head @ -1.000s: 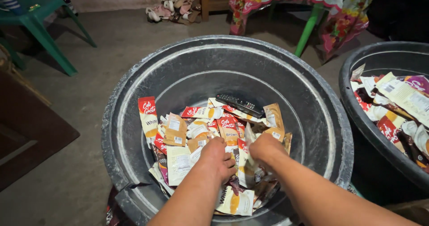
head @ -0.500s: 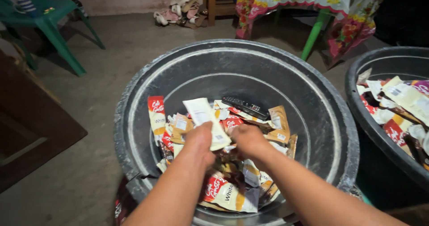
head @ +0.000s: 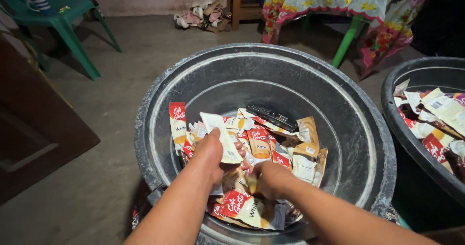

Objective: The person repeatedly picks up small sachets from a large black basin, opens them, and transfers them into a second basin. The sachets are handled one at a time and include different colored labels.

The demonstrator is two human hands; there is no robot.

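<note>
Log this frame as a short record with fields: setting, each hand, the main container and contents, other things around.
setting: indoor concrete floor, dim light
left hand: grip closed on a pale sachet, lifted above the pile
right hand: down in the sachet pile; grip hidden
main container: large grey tub
also in tub: black remote control on the far side of the pile
around: second tub of sachets at right, green chair, floral tablecloth, sandals

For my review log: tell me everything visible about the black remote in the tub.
The remote is a slim black bar with rows of small buttons on its upper face, plastic by the look. It lies flat and face up, slanting from upper left to lower right, on the far edge of the sachets in the grey tub. Neither hand touches it; the left hand holds a pale sachet nearer the camera.
</note>
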